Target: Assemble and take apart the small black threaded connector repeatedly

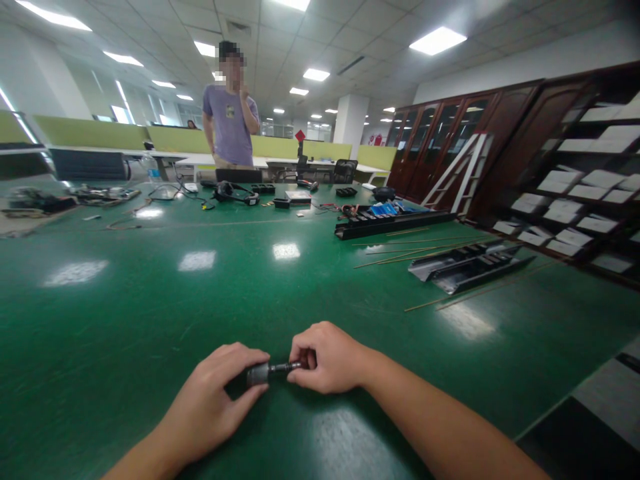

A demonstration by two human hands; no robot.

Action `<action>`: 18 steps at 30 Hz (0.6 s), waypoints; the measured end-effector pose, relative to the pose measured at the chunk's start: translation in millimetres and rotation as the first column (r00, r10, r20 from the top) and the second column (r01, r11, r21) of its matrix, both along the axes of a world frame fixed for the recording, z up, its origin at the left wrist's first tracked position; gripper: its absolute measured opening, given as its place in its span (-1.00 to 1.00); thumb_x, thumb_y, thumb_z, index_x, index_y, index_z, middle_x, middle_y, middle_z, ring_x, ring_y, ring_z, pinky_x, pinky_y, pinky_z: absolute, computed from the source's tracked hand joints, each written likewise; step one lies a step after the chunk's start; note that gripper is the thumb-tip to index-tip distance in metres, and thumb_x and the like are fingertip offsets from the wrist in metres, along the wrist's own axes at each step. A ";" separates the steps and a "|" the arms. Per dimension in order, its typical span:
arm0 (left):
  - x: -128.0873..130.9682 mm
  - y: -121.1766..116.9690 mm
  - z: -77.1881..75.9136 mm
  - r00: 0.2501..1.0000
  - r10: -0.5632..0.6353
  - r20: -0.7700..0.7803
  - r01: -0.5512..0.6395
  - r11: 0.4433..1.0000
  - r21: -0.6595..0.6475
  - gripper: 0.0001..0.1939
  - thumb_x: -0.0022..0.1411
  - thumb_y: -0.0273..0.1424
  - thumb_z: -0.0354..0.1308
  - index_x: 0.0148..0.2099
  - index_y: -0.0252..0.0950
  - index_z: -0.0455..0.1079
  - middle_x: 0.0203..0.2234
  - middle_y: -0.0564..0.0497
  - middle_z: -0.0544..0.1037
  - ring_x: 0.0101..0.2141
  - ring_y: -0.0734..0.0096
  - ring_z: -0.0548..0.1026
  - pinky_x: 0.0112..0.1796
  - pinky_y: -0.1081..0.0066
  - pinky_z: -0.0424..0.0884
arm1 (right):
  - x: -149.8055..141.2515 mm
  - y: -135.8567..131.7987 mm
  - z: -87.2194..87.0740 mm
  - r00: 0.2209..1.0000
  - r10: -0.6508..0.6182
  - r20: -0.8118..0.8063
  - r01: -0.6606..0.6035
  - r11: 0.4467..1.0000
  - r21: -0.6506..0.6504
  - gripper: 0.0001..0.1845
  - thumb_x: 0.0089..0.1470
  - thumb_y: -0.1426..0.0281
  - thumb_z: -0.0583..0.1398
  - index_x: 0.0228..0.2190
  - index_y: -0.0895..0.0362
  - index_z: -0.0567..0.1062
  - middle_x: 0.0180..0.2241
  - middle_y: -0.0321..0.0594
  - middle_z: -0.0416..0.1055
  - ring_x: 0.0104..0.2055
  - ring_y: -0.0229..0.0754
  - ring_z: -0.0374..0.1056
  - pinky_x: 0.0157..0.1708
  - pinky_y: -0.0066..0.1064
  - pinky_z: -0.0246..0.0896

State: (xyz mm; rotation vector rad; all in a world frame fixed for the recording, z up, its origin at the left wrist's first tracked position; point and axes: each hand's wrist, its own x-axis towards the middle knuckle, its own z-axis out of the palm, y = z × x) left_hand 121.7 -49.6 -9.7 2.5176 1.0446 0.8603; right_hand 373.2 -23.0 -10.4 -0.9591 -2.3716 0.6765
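A small dark cylindrical part point(259, 375) with a thinner black shaft lies level between my hands, close above or on the green table point(125, 333); which of the two I cannot tell. My left hand point(215, 393) grips its wide grey-black end between the thumb and fingers. At the other end, my right hand point(327, 360) pinches the shaft's tip with thumb and forefinger. The fingers hide part of that tip.
Black metal channels point(465, 267) and thin brass-coloured rods point(390, 259) lie to the right. Further back are a longer black channel point(395, 223), a black headset point(233, 193), cables and a bottle point(151, 167). A person point(230, 123) stands beyond the table; a ladder point(465, 170) leans right.
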 end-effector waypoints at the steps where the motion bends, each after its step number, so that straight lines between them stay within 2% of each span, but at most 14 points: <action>1: -0.2 -0.1 0.2 1.000 -0.001 0.001 0.001 1.000 0.004 -0.73 0.25 -0.43 0.17 0.01 -0.14 0.37 -0.22 0.03 0.55 -0.21 0.38 0.50 -0.18 0.40 0.45 | 0.1 0.1 -0.1 1.000 0.001 0.000 -0.001 1.000 -0.001 -0.84 -0.06 0.31 0.31 -0.43 0.14 0.53 -0.57 -0.37 0.44 -0.54 -0.33 0.35 -0.51 -0.55 0.13; 18: -2.4 2.7 1.1 1.000 0.010 -0.007 -0.010 0.999 0.033 -0.73 0.25 -0.42 0.18 0.01 -0.14 0.36 -0.21 0.04 0.54 -0.20 0.38 0.50 -0.16 0.39 0.45 | 1.4 1.5 1.1 1.000 -0.010 0.004 0.010 1.000 -0.008 -0.86 -0.05 0.32 0.31 -0.44 0.14 0.52 -0.57 -0.37 0.44 -0.54 -0.34 0.35 -0.51 -0.55 0.12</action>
